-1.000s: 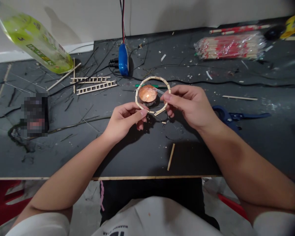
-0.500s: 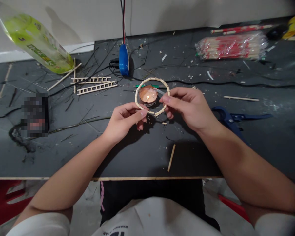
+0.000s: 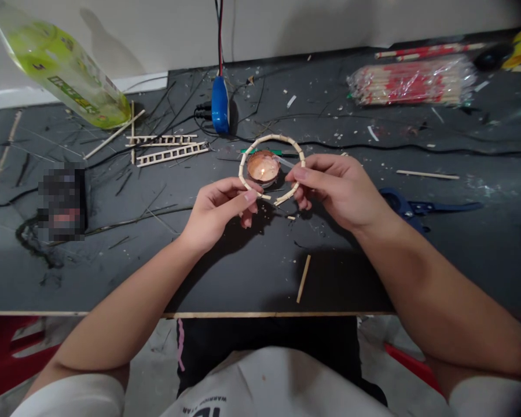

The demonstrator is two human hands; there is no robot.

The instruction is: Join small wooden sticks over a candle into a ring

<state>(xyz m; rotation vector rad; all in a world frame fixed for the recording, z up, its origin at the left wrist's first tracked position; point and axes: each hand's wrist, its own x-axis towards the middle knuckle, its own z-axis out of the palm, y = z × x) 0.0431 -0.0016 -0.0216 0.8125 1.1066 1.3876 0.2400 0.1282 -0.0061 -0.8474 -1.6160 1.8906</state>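
A ring of short pale bamboo segments [image 3: 272, 138] hangs over a lit tealight [image 3: 263, 167] in a metal cup, with a small flame showing. The ring is open at the lower right, where its two ends nearly meet. My left hand [image 3: 220, 211] pinches the ring's lower left part between thumb and fingers. On the right side, my right hand [image 3: 338, 192] grips it with thumb and fingertips. Both hands are just in front of the candle, and the ring encircles it from above.
Two small stick ladders [image 3: 172, 154] lie to the left on the littered black table [image 3: 264, 284]. A wrapped stick bundle [image 3: 412, 82] lies far back, blue-handled scissors [image 3: 417, 207] lie right, and a loose stick [image 3: 303, 279] lies near the front edge. A black cable crosses behind.
The view has drifted slightly, and the ring and candle sit a little further right. My hands keep the same hold on the ring, with only small shifts.
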